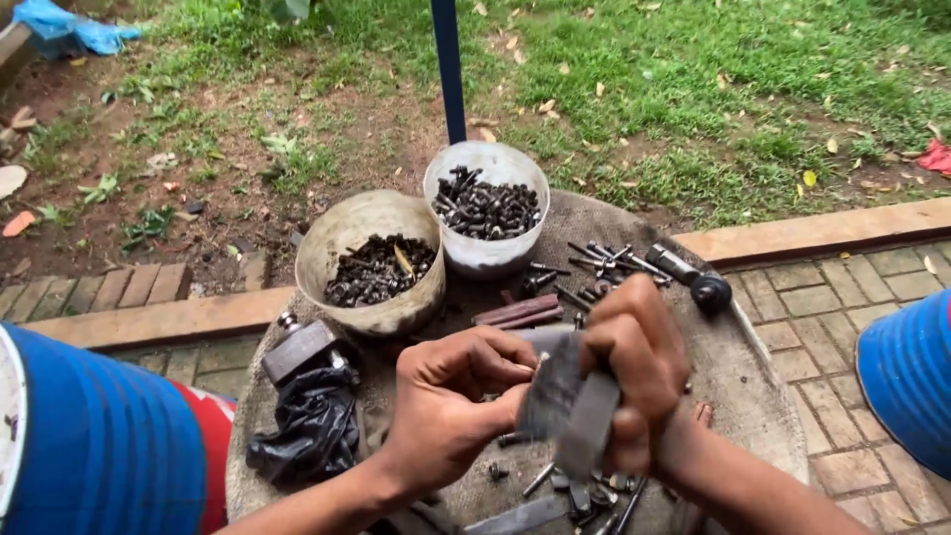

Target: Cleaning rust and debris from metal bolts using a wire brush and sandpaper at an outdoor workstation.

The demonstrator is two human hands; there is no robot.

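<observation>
My right hand (642,357) is closed around a flat grey metal tool (573,411), blurred, held upright over a round sack-covered work surface (745,396). My left hand (446,396) pinches a small dark metal piece (540,365) against the tool's upper end. The two hands touch at the fingertips. Loose bolts and nuts (584,490) lie on the sacking just below both hands.
Two tubs stand at the back: a beige tub (342,238) and a white tub (466,260), both holding dark bolts. More bolts (604,260) and a black-knobbed tool (698,282) lie at right. A black bag (312,431) and grey block (297,350) sit left. Blue drums (99,436) flank me.
</observation>
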